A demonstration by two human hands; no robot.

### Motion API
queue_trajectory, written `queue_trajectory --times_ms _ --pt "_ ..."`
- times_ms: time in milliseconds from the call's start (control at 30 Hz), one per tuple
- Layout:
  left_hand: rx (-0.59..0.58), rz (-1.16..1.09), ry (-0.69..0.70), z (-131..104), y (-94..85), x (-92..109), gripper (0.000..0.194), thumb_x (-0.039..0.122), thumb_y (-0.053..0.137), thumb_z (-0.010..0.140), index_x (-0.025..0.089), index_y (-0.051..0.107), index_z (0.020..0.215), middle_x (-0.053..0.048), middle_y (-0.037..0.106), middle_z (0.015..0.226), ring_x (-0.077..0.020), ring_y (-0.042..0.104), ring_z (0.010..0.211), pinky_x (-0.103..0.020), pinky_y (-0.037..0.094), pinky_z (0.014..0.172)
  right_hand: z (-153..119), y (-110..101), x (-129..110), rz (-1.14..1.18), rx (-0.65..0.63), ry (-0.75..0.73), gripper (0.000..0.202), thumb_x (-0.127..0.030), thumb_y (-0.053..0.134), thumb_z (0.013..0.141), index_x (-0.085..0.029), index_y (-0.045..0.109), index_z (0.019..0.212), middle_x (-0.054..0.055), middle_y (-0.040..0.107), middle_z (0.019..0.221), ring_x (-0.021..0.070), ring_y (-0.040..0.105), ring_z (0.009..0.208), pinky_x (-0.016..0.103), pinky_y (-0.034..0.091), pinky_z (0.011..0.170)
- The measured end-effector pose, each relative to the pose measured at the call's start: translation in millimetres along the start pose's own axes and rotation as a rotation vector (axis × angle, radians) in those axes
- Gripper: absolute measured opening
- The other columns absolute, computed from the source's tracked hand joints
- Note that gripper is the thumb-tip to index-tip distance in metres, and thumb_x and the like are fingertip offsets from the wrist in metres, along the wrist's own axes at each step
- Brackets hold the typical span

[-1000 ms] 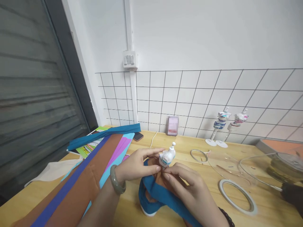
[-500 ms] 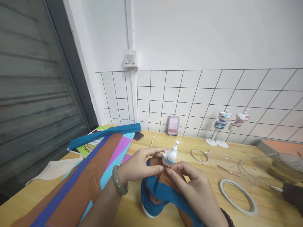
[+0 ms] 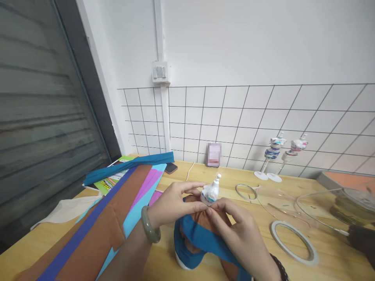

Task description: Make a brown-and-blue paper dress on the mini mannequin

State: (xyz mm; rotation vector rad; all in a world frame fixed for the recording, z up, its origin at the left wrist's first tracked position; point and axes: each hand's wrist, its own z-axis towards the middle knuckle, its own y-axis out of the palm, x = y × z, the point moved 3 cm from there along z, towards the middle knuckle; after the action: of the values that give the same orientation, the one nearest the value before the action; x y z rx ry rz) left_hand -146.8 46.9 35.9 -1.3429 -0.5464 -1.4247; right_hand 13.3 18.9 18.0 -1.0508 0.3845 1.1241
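Note:
Brown fabric with a blue border (image 3: 205, 234) is gathered around a small white form (image 3: 211, 192) with a knobbed tip, which stands upright at the centre. From the left, my left hand (image 3: 178, 205) reaches round the form, its thumb and fingers closed on the gathered brown part just under the white top. My right hand (image 3: 240, 230) pinches the same folds from the right, thumb and forefinger close to the left thumb. The fabric hangs down over a white base (image 3: 184, 264), and part of it trails below my right hand.
Layered brown, purple and cyan fabric (image 3: 96, 218) covers the table's left side. Two slim stands (image 3: 274, 150) (image 3: 297, 146) are at the back right. Tape rings (image 3: 313, 253) (image 3: 246, 192), a clear spool and a cord lie right. A phone (image 3: 213, 155) leans on the wall.
Both hands stay at the gathered folds, with my fingers shifted very slightly. The fabric folds under the white top have changed a little.

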Motion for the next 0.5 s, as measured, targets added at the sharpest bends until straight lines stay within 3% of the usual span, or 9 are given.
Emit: queue_trajectory --times_ms 167,300,500 --pt "-0.059 -0.043 0.016 0.2 0.8 0.3 0.048 0.031 0.066 0.078 0.020 0.056 0.124 -0.006 0.071 0.105 -0.0240 0.060 0.107 -0.037 0.045 0.096 3.0 -1.6 -0.9 0.079 -0.087 0.061 0.016 -0.032 0.052 0.087 -0.022 0.063 0.083 0.002 0.070 0.082 0.0177 0.064 0.077 0.026 0.049 0.070" --pt "-0.079 -0.007 0.052 -1.3 -0.1 2.9 0.048 0.027 0.063 0.081 0.020 0.053 0.127 -0.007 0.064 0.120 -0.0227 0.058 0.112 -0.035 0.045 0.097 3.1 -0.6 2.1 0.078 -0.076 0.072 0.016 -0.033 0.053 0.087 -0.022 0.063 0.082 0.002 0.070 0.082 0.0182 0.063 0.078 0.027 0.048 0.071" --pt "-0.055 0.091 0.046 -3.8 -2.6 4.6 0.054 0.021 0.067 0.075 0.018 0.053 0.127 -0.007 0.061 0.124 -0.0232 0.053 0.118 -0.034 0.042 0.102 1.4 4.0 5.2 0.043 -0.070 0.068 0.017 -0.034 0.051 0.088 -0.022 0.060 0.082 0.003 0.068 0.082 0.0182 0.063 0.078 0.027 0.048 0.070"
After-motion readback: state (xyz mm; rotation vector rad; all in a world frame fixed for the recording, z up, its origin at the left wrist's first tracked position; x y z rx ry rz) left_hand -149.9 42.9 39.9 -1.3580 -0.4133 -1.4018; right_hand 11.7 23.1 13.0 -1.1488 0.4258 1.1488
